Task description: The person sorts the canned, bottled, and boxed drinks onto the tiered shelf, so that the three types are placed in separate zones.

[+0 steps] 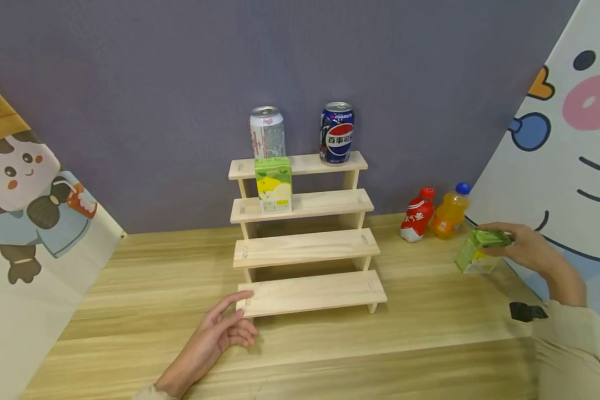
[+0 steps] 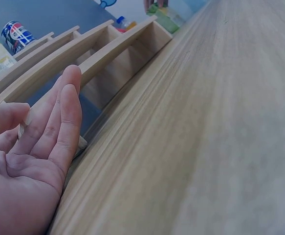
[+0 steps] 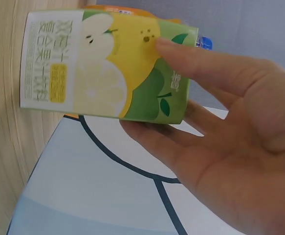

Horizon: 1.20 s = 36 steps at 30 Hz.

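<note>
My left hand is at the left end of the lowest step of a pale wooden stepped display rack. Its thumb and index finger pinch the step's corner, while the other fingers sit below. Far to the right, my right hand grips a green and yellow juice carton near its top, thumb on one face and fingers on the opposite side. The carton is upright at the tabletop; whether its base touches the wood is hard to tell. A matching juice carton stands at the left of the second step from the top.
On the top step stand a white and silver can and a blue Pepsi can. Right of the rack, a red bottle and an orange drink bottle stand close together. A grey wall and cartoon side panels enclose the wooden table.
</note>
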Tool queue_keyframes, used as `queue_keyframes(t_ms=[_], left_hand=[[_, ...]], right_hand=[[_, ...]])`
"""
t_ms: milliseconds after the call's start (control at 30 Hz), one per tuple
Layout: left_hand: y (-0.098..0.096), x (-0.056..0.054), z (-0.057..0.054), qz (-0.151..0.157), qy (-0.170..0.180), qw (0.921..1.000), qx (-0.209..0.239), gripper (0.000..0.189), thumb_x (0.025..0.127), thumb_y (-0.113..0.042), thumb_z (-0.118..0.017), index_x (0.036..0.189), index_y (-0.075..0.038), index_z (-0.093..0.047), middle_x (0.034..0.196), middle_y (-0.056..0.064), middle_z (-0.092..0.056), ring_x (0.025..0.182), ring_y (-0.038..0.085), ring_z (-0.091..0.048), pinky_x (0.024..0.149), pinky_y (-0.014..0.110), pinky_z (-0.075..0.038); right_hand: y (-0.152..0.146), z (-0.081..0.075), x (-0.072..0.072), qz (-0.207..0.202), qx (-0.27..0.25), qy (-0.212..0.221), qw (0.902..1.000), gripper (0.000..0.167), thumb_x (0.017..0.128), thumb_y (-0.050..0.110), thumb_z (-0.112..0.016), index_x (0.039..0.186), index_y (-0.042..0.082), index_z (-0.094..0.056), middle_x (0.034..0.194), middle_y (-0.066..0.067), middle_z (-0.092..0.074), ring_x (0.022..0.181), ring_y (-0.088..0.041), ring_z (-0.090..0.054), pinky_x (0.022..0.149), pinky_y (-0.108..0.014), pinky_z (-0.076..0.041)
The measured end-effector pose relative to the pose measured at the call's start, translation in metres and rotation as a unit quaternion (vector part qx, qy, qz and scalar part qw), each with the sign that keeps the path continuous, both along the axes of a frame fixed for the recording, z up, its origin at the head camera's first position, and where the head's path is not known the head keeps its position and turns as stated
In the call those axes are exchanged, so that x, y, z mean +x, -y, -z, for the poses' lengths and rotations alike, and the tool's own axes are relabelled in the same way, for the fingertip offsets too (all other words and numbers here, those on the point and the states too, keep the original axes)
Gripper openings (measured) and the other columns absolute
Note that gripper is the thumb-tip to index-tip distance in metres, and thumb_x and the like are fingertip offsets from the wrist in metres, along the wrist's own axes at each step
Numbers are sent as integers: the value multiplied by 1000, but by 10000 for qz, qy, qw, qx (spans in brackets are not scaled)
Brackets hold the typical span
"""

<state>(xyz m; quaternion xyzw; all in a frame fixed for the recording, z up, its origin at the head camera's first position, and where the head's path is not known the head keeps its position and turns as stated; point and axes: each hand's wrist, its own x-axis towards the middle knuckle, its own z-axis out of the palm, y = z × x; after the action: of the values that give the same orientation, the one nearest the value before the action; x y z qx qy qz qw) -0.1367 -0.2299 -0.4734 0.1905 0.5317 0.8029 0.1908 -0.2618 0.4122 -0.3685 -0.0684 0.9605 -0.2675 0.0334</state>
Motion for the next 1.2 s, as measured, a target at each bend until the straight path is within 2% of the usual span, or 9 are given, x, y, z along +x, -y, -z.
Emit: queue_keyframes(t_ms=[300, 600, 733, 800, 867, 967, 1000, 1100, 1200], left_hand=[[-4, -2, 1, 13, -35, 10000, 46, 45, 110, -7, -29, 154, -3, -26, 104, 18, -72, 90, 25, -72, 80, 36, -61], [-6, -1, 3, -32, -25, 9999, 104, 44, 110, -7, -30, 154, -3, -27, 104, 19, -72, 90, 25, -72, 80, 36, -61], [-5, -1, 3, -34, -3, 10000, 64, 44, 110, -8, -30, 154, -4, -27, 103, 18, -72, 90, 25, -72, 80, 36, -61], [-4, -2, 2, -23, 0, 10000, 39, 45, 110, -8, -30, 154, -4, -26, 103, 18, -72, 90, 25, -72, 80, 36, -61], [-4, -2, 1, -31, 1, 10000, 10, 45, 110, -9, -30, 154, -4, -27, 103, 18, -72, 90, 25, -72, 81, 36, -61], [-3, -3, -1, -46, -19, 10000, -16, 45, 110, -9, -30, 154, -4, -26, 103, 17, -72, 90, 25, -72, 81, 37, -61], [-3, -3, -2, -49, -34, 10000, -20, 45, 110, -8, -30, 154, -4, -26, 103, 17, -72, 90, 25, -72, 81, 37, -61], [-1, -2, -2, -58, -36, 10000, -15, 44, 110, -8, -30, 154, -4, -26, 103, 17, -72, 90, 25, -72, 81, 37, -61], [-1, -1, -1, -41, -26, 10000, 1, 44, 110, -7, -29, 154, -4, -27, 104, 18, -72, 91, 25, -72, 82, 37, -61]], right_hand=[[-7, -9, 3, 173, 692, -122, 9974, 65, 90, 36, -74, 139, -3, -53, 137, -42, -43, 119, -65, -40, 88, -78, -36], [7, -21, 8, 173, 865, -440, 9951, 59, 88, 33, -77, 133, -1, -59, 131, -39, -49, 111, -62, -49, 83, -75, -42], [16, -28, 14, 48, 808, -896, 9927, 54, 87, 30, -78, 130, 1, -64, 127, -38, -54, 107, -61, -55, 77, -69, -49], [22, -34, 17, -59, 764, -1165, 9902, 51, 87, 27, -80, 128, 1, -66, 124, -37, -57, 105, -60, -57, 70, -57, -56], [28, -41, 20, -165, 705, -1420, 9872, 48, 86, 24, -80, 126, 1, -67, 122, -37, -59, 104, -60, -57, 62, -46, -56], [40, -53, 24, -295, 600, -1784, 9817, 44, 84, 17, -82, 124, 1, -69, 118, -34, -63, 104, -58, -58, 64, -50, -58], [45, -57, 25, -334, 570, -1874, 9801, 43, 84, 15, -82, 123, 1, -70, 118, -33, -64, 105, -58, -59, 69, -56, -58], [60, -67, 28, -483, 533, -2136, 9743, 43, 83, 14, -83, 123, 4, -71, 115, -28, -67, 103, -51, -63, 77, -59, -56], [75, -79, 29, -616, 495, -2319, 9695, 43, 82, 15, -84, 123, 9, -72, 114, -26, -69, 88, -36, -72, 64, -37, -60]])
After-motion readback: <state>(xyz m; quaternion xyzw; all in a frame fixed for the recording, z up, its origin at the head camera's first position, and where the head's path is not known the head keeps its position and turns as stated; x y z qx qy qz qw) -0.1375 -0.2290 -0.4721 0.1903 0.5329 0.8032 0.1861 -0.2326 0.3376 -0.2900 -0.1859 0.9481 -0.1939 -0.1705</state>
